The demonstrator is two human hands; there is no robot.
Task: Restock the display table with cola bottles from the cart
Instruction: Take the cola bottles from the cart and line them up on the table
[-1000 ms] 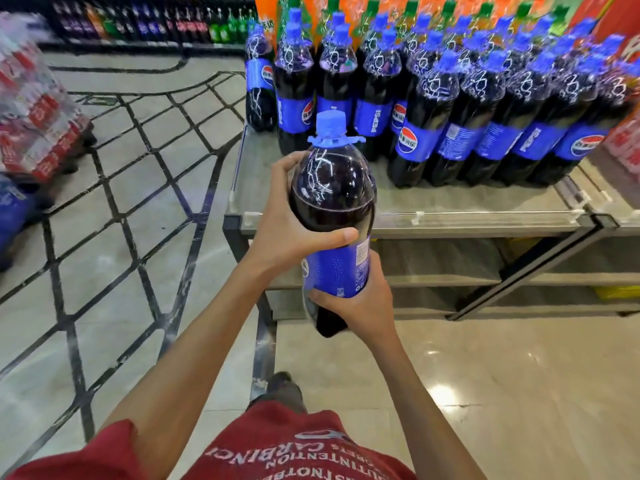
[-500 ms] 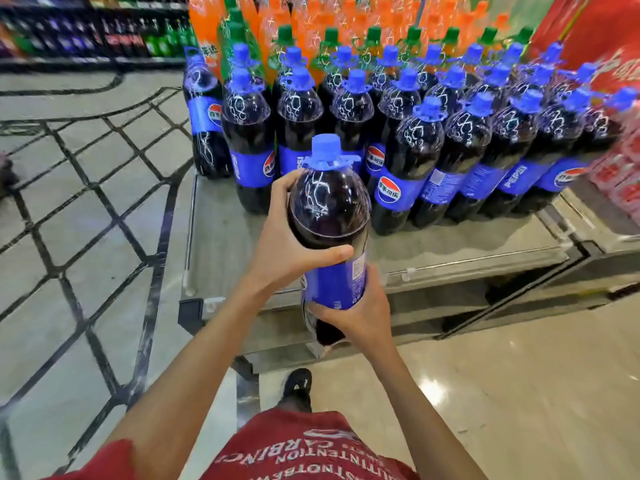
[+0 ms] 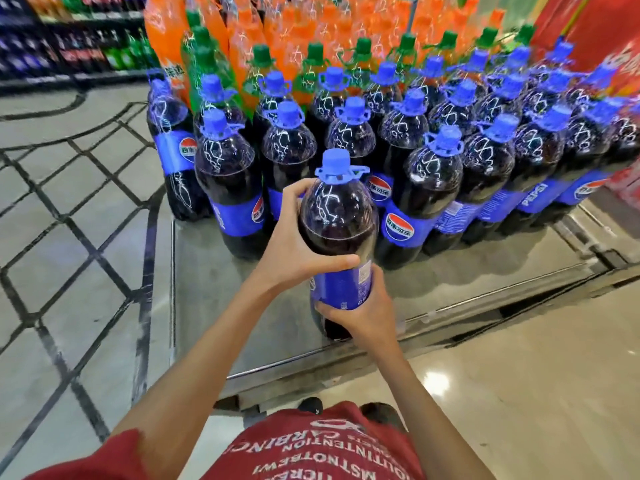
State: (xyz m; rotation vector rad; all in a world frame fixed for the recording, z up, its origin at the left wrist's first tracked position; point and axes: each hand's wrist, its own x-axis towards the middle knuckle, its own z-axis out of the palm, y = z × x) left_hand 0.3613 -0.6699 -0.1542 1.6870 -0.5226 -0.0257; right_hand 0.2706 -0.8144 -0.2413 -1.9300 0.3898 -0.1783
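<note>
Carried forward since the earlier frame, the bottle [image 3: 337, 216] is held upright over the near edge of the tabletop [image 3: 207, 289], just short of the standing cola bottles [image 3: 433, 188]. Its shoulder is gripped by the left hand [image 3: 294, 251] and its label is clasped by the right hand [image 3: 367, 313]. Orange bottles [image 3: 277, 36] are massed at the far side.

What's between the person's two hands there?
A cola bottle: left hand grips its shoulder, right hand its lower body, blue label between them, in the head view.

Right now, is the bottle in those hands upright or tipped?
Upright: the held bottle has its blue cap on top; left hand grips its shoulder, right hand its label.
</note>
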